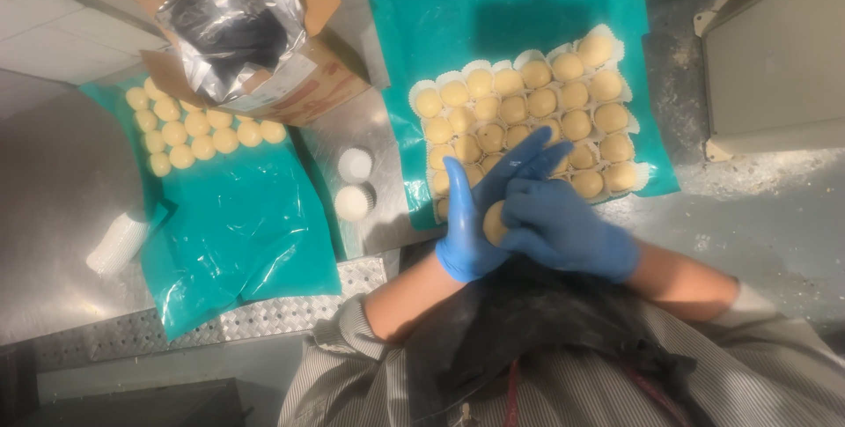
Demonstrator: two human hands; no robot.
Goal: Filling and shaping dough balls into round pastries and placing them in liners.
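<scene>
At the upper left of the frame sits an open brown cardboard box [290, 84] with a crinkled silvery foil bag [224, 26] inside; a pale label shows on its side. Below it a glossy teal plastic sheet [238, 224] covers the steel counter [53, 180], with bare round dough balls [189, 132] lined up in rows along its upper edge. At centre right a second teal sheet [493, 4] carries a block of balls in white fluted paper cups [537, 110], packed touching one another. Between the sheets stand two stacks of empty white paper cups [355, 182], and another stack [116, 242] lies on its side at the far left.

Your hands, both in blue gloves, meet at lower centre. Your left hand [466, 224] is flat, fingers straight, and your right hand [559, 224] curls over it; together they press one smooth pale yellow dough ball [495, 223] between the palms, just at the lower edge of the cupped block.
</scene>
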